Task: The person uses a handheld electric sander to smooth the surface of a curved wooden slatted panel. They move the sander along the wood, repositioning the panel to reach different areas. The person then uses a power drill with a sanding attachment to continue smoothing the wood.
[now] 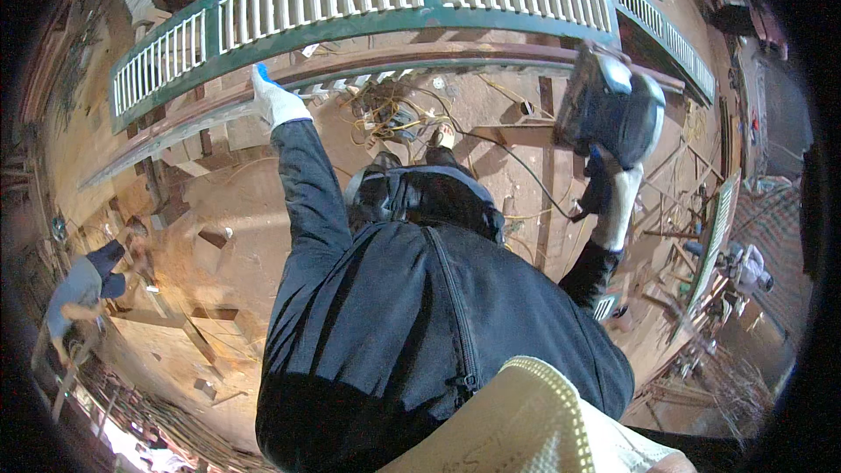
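Note:
My left hand [279, 98], in a white and blue glove, grips the reddish-brown edge of a long shutter panel [403, 60]. This panel stands on edge across in front of me, its slats partly showing below the rim. My right hand [604, 182], also gloved, is closed on the rear handle of a dark belt sander [613, 109]. The sander sits at the panel's right end, against or just over its edge; the exact contact is hidden. A dark cord [517, 166] trails from the tool toward the floor near my feet.
Beyond the panel lies a green shutter [429, 13] with white slats, and another shutter [666, 31] extends at far right. Tangled yellow cords [385, 109] lie by my feet. One person [79, 293] bends at left; another [749, 267] works at right near wooden frames.

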A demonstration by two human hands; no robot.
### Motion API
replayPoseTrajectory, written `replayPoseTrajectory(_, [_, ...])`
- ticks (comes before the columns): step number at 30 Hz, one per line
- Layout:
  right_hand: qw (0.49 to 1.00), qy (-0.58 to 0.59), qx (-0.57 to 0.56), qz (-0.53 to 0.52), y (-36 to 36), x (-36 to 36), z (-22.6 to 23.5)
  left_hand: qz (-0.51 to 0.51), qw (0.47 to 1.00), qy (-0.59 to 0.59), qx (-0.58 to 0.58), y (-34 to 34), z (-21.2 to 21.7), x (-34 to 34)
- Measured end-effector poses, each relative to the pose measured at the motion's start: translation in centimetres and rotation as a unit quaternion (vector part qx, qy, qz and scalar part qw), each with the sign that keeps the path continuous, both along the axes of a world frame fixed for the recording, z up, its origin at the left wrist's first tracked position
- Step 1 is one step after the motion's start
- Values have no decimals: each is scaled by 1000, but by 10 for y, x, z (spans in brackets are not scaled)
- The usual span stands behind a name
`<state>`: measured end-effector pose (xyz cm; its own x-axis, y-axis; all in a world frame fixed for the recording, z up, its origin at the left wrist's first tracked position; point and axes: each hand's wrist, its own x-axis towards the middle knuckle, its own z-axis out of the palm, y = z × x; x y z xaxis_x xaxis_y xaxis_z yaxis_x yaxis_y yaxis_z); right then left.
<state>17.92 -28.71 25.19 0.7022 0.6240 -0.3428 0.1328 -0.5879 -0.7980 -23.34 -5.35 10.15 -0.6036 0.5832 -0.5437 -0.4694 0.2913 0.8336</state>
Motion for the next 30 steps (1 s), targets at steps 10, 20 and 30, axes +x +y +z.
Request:
replayPoseTrajectory(10, [966, 106, 137, 191, 81, 18, -5, 116, 680, 718, 96, 0, 0, 4])
replayPoseTrajectory(20, [933, 17, 127, 337, 129, -19, -2, -540, 356, 725, 237, 1, -2, 16])
replayPoseTrajectory(30, [964, -56, 103, 238, 108, 127, -6, -497, 401, 730, 243, 5, -11, 8])
